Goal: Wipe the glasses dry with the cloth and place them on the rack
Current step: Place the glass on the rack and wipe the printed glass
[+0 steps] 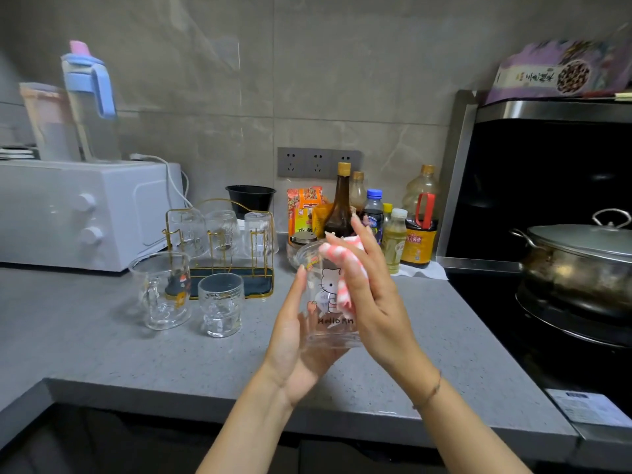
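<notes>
Gripping Hello Kitty glass [329, 304] in left hand [294, 343] above worktop [171, 364]; right hand [373, 297] presses pink-checked cloth [342, 255] against it, fingers straight.

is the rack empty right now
No, three clear glasses stand upside down on the gold rack.
</notes>
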### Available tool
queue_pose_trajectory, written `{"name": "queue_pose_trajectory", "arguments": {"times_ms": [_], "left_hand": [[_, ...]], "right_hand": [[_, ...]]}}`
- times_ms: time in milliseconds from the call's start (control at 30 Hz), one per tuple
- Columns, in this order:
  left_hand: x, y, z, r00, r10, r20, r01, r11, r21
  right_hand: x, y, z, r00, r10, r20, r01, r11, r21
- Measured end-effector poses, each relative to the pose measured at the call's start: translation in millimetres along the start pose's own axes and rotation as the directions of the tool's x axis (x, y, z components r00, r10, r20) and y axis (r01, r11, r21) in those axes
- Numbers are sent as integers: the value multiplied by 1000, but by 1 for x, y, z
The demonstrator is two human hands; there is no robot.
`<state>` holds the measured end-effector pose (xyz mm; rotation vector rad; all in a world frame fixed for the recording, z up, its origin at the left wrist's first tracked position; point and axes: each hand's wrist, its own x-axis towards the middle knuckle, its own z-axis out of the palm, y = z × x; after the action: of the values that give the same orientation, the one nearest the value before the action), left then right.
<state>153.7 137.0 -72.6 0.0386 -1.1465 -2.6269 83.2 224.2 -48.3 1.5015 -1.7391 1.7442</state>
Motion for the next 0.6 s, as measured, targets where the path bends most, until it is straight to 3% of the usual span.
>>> {"name": "queue_pose_trajectory", "arguments": {"times_ms": [67,167,233,333,433,500,600], "left_hand": [[0,-3,-5,1000,0,-11,0,1000,-11],[-7,-8,-12,999,0,-52,3,999,49],[-17,-11,-18,997,3,-72,3,997,75],[-28,-16,-22,998,-13,-65,19,996,86],[-36,-20,-22,998,-9,-61,18,989,149],[-41,-21,-21,998,-2,-69,15,983,185],[-49,-23,-24,997,-6,-72,21,978,209]], "right_hand": [[4,-6,-2,998,8,-55,-3,996,92],[16,-14,-14,975,207,-80,-181,950,253],[25,-13,-26,953,299,-42,-279,926,255],[33,-14,-35,916,389,98,-401,899,176],[29,-20,-31,814,508,282,-543,837,61],[23,-21,-30,744,537,397,-552,829,-86],[16,-22,-33,682,548,484,-544,823,-165]]}}
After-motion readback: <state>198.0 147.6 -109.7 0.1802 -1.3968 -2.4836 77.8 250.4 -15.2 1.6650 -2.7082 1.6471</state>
